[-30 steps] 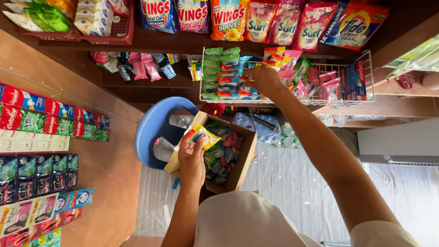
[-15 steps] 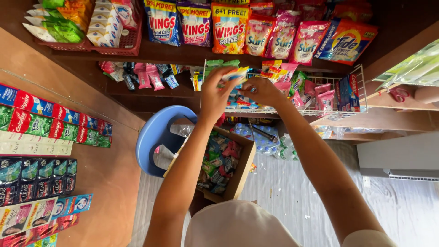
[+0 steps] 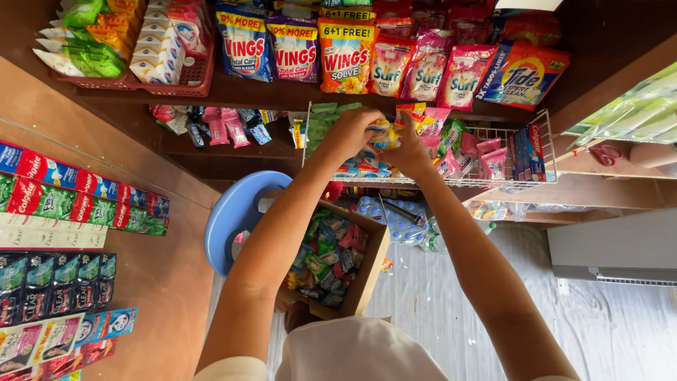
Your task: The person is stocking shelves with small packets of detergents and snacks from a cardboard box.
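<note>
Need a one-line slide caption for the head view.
Both hands, left hand and right hand, set a yellow sachet into a white wire basket above an open cardboard box.

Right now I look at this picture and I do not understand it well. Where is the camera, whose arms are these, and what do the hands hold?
The camera sits on a person's head and looks down, so both arms are that person's own. The left hand and the right hand meet over a white wire basket on a wooden shelf. Together they have a grip on small yellow sachets; how many is hard to tell. The basket is filled with small sachets. Below stands an open cardboard box full of mixed sachets, beside a blue plastic stool. Large detergent bags line the shelf above, and sachet strips hang on the left wall.
</note>
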